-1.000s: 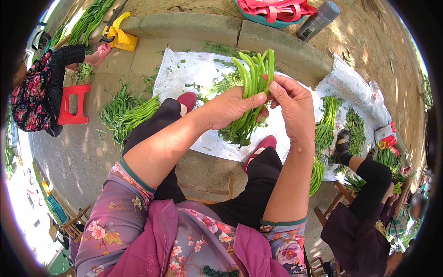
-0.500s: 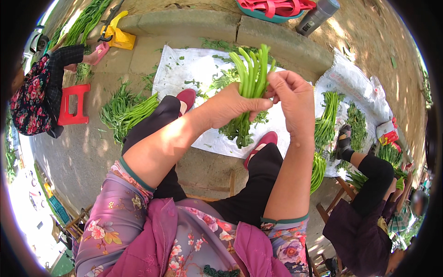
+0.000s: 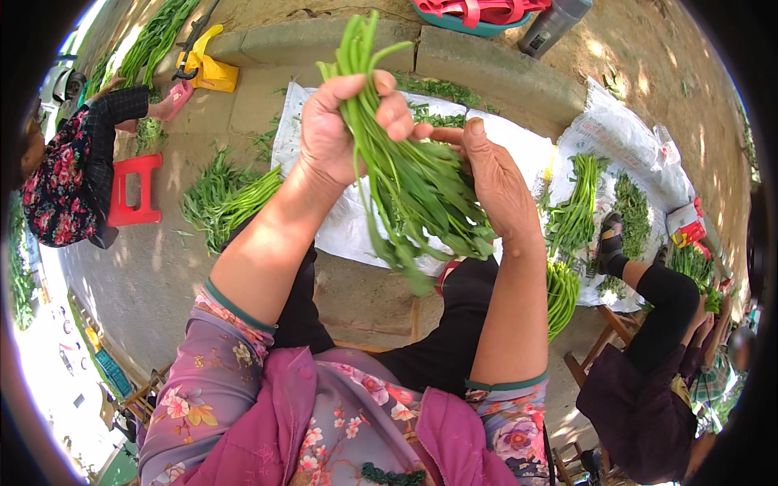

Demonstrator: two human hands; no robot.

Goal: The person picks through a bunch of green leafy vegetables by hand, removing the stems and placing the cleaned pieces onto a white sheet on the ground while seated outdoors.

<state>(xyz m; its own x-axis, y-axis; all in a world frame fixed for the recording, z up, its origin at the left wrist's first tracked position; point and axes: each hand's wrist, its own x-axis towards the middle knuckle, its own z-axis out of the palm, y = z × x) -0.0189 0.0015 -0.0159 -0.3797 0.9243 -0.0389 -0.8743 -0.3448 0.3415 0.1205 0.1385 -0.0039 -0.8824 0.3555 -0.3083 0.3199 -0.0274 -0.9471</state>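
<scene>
The left hand (image 3: pixel 339 130) has its fingers wrapped around the stems of a leafy green bunch (image 3: pixel 429 185), held above a white sheet (image 3: pixel 523 152), with the blurred leaf tips overlapping the sheet's near edge in view. At the bunch's right margin, the right hand (image 3: pixel 504 176) holds thumb and forefinger apart, its other fingers partly hidden; contact cannot be told. A stone curb (image 3: pixel 296 44) bounds the far side, while pavement (image 3: pixel 138 292) separates a left-hand bundle (image 3: pixel 223 197) from a red stool (image 3: pixel 142 164).

We wear a mauve-grey floral top (image 3: pixel 344 397) with green-edged sleeves (image 3: pixel 519 425), an open magenta vest (image 3: pixel 258 429) and black trousers (image 3: pixel 446 328).
</scene>
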